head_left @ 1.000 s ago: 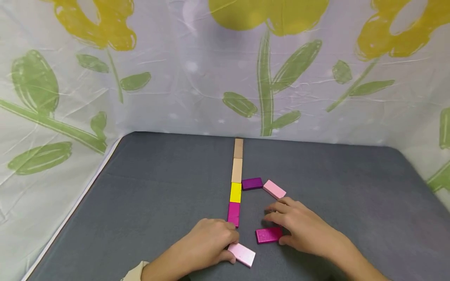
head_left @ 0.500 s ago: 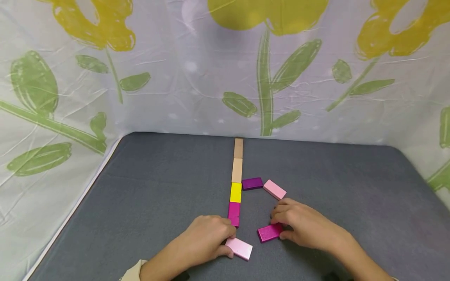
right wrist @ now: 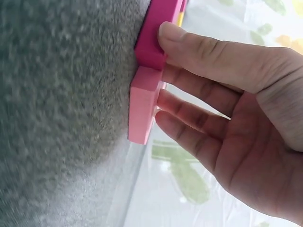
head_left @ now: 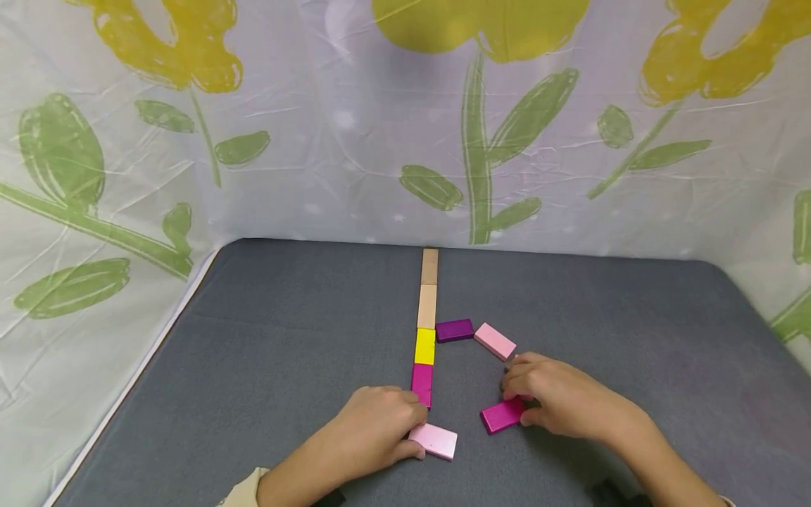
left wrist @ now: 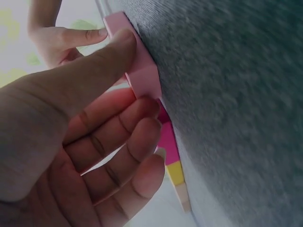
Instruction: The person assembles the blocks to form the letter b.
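Observation:
My left hand [head_left: 380,426] pinches a light pink block [head_left: 436,441] between thumb and fingers, just below the near end of a line of blocks. In the left wrist view the thumb lies on the face of that pink block [left wrist: 137,56]. On the right, my right hand [head_left: 567,398] pinches a magenta block [head_left: 502,415] by its right end, thumb on its near side. The line holds a magenta block [head_left: 422,384], a yellow block [head_left: 424,346] and two natural wood blocks [head_left: 427,306], laid end to end. The left fingers overlap the near magenta block's end.
A purple block [head_left: 455,331] extends right from the line beside the yellow one. Beyond it a pink block [head_left: 495,341] lies slanted, close to my right fingertips. The dark grey table [head_left: 304,317] meets a flowered curtain [head_left: 342,141] at the back and sides.
My right hand has closed its fingers on the magenta block and shifted it right and slightly away, turning it. My left hand has moved the light pink block slightly up toward the line.

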Demonstrator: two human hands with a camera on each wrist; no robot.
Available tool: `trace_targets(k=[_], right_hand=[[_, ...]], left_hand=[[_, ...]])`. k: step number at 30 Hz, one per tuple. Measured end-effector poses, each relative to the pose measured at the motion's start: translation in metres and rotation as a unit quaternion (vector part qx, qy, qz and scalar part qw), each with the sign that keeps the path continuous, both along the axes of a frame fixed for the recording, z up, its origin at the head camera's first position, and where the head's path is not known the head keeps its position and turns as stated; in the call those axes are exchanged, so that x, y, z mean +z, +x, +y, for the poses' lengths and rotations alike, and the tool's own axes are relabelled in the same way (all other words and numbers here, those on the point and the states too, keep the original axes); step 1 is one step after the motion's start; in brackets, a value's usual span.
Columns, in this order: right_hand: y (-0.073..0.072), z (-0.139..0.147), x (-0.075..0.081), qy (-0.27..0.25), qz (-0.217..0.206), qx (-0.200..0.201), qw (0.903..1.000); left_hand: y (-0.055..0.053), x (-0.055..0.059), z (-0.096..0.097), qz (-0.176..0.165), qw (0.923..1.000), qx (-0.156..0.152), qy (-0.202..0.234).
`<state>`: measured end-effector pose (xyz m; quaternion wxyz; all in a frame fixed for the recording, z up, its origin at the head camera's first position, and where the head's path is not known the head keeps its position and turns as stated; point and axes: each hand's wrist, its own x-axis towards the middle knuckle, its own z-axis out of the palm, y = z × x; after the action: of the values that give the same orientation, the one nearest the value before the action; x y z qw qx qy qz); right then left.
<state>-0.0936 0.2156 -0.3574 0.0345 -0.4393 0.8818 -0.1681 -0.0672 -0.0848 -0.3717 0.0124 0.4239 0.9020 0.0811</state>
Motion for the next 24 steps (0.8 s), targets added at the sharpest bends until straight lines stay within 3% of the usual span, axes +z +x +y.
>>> trace_targets(k=[11,24], right_hand=[[-0.003,0.005,0.002,0.017,-0.008,-0.001,0.9998],[-0.005,0.004,0.002,0.015,-0.016,0.005,0.9997]], left_hand=[[-0.008,0.001,0.023,0.070,0.9968,-0.002,-0.040],[-0.016,-0.004,0.031,0.073,0.9972,0.002,-0.021]])
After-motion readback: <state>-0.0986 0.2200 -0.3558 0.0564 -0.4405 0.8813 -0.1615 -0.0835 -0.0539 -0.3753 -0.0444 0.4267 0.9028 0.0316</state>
